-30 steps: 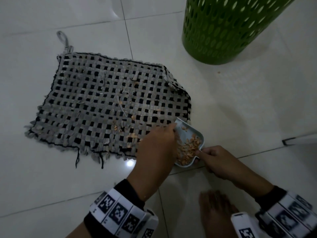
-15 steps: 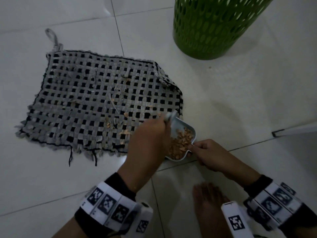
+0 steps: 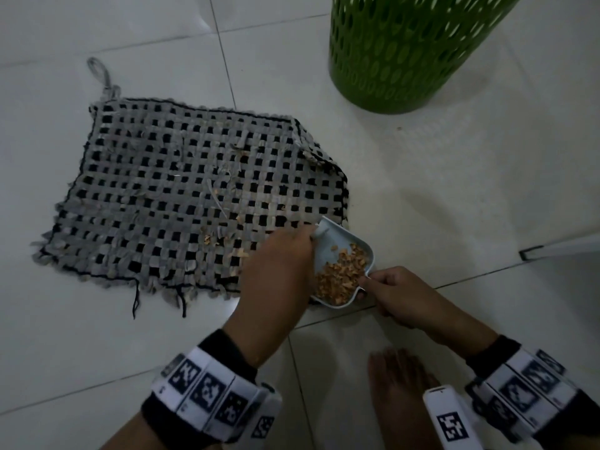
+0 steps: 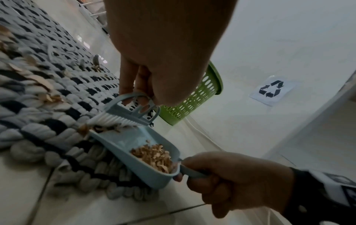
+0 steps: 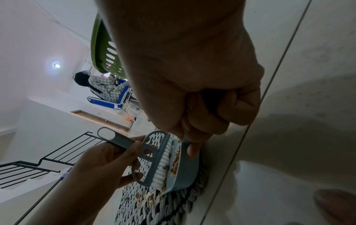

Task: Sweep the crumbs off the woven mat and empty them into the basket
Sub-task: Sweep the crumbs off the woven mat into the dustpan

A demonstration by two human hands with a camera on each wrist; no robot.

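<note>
A grey-and-black woven mat (image 3: 201, 203) lies on the white tiled floor, with tan crumbs (image 3: 242, 253) scattered near its right front part. My left hand (image 3: 279, 267) grips a small blue-grey brush (image 4: 123, 117). The brush's white bristles rest at the mouth of a light blue dustpan (image 3: 337, 245). The pan's lip sits on the mat's near right corner and a pile of crumbs (image 3: 341, 277) lies at its back. My right hand (image 3: 399, 293) grips the pan's short handle. The green perforated basket (image 3: 406, 50) stands on the floor beyond, to the right.
A bare foot (image 3: 399, 384) is on the tiles just below the right hand. A white edge (image 3: 558, 248) juts in at the right. A recycling sign (image 4: 271, 91) is on the wall behind the basket. A black stair railing (image 5: 38, 159) and a seated person (image 5: 104, 88) are far off.
My left hand has kept the brush at the pan's mouth with small strokes. The pan and right hand have stayed at the mat's corner. The head view has shifted slightly.
</note>
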